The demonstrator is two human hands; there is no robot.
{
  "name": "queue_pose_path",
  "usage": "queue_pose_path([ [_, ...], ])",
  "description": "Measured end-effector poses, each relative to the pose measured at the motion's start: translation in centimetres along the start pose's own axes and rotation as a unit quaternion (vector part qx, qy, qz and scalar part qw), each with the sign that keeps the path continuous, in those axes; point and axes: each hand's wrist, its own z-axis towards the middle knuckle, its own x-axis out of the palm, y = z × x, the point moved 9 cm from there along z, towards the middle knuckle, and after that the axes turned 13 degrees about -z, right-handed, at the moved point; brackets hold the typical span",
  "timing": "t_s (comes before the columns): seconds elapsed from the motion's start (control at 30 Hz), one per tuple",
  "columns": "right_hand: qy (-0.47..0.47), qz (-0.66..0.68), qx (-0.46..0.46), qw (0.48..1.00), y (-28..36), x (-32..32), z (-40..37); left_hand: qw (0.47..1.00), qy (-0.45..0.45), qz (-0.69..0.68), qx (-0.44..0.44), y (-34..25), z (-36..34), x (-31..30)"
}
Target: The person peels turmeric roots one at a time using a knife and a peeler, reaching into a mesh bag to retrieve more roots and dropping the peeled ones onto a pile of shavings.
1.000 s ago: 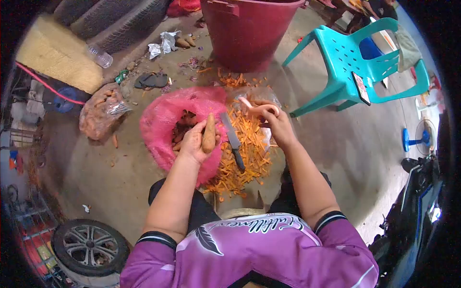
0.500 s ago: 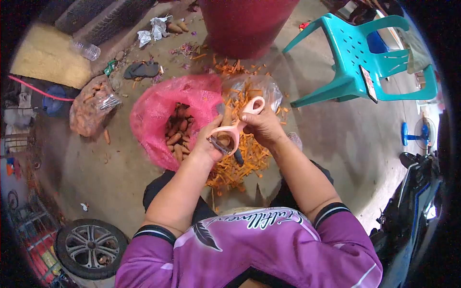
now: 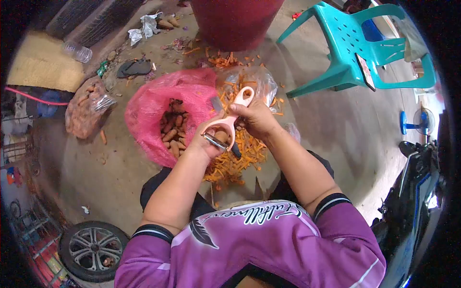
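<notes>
My right hand [image 3: 259, 119] is closed round the handle of a pale pink peeler [image 3: 231, 120], thumb along its top. The wide metal blade [image 3: 214, 141] lies over my left palm. My left hand [image 3: 202, 141] is curled round a brownish sweet potato [image 3: 222, 136], mostly hidden behind the peeler. Below both hands spreads a heap of orange peelings [image 3: 248, 156]. A black handle [image 3: 236, 151] shows beside the peeler head. Left of my hands, a pink mesh sack [image 3: 141, 105] gapes open on several sweet potatoes [image 3: 169, 130].
A clear plastic bag [image 3: 266, 82] lies behind the peelings, before a dark red tub [image 3: 235, 24]. At the right stand a green plastic chair [image 3: 336, 41] with a phone [image 3: 366, 72] and a motorcycle [image 3: 408, 206]. A filled bag [image 3: 86, 110] and a wheel [image 3: 93, 249] are at left.
The view has shifted slightly, so surroundings sit a little further left and up. The peeler has moved slightly left and its blade now shows more broadly. Both hands keep their hold.
</notes>
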Motion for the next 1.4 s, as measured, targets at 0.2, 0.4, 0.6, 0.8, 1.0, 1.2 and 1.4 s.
queue_pose_path([
  [0.2, -0.244, -0.018, -0.043, 0.969, 1.9, -10.7, 1.2, 0.99, 0.062, 0.044, -0.117, 2.2, -2.2, 1.9],
  [0.4, -0.136, 0.046, -0.063, 0.988, 1.8, -5.4, 0.3, 0.993, 0.088, 0.044, -0.069, 0.0, -1.9, 1.8],
  [0.6, 0.016, 0.047, -0.032, 0.998, 1.0, 0.9, -1.3, 0.998, -0.027, 0.007, 0.053, -0.7, -1.6, 1.0],
  [0.8, 0.045, 0.053, -0.008, 0.998, -0.2, 0.5, -0.4, 0.999, 0.015, 0.044, 0.0, 0.3, -1.2, 0.5],
  [1.0, 0.002, 0.022, 0.024, 0.999, 0.4, -1.0, -0.3, 0.997, 0.014, 0.077, -0.015, 0.6, -0.8, 0.5],
  [1.2, -0.213, 0.044, -0.025, 0.976, 1.5, -11.5, 0.8, 0.996, 0.015, 0.079, -0.05, 0.8, -2.4, 1.7],
  [1.4, 0.017, 0.041, -0.038, 0.998, 1.6, -1.0, -1.2, 0.993, -0.048, 0.099, 0.051, -0.8, -2.0, 0.6],
])
